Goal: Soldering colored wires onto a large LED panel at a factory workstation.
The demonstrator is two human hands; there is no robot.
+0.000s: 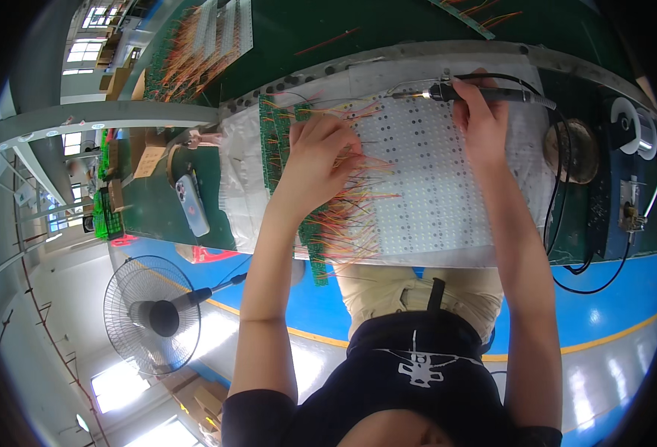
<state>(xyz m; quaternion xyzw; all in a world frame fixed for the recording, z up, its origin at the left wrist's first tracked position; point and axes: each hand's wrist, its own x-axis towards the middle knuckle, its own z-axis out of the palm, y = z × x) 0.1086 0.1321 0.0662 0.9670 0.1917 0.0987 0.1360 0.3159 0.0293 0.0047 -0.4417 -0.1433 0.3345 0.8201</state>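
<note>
My right hand [483, 123] grips a soldering iron [520, 96] with a black cable, its tip pointing left over the far part of a pale dotted panel [432, 186]. To the left, my left hand [315, 160] is closed with curled fingers over thin red and yellow wires [343, 216]. Whatever is between those fingertips is hidden by the hand. The wires run from narrow green circuit boards [270, 141] along the panel's left side and fan out to the right across it. The iron's tip and my left hand are apart.
A solder spool [635, 128], a round brownish dish [571, 151] and a small metal fixture [630, 205] stand at right, with the black cable hanging nearby. At left are a phone [192, 205] and a standing fan [153, 316]. More wired panels [228, 30] lie beyond a metal rail.
</note>
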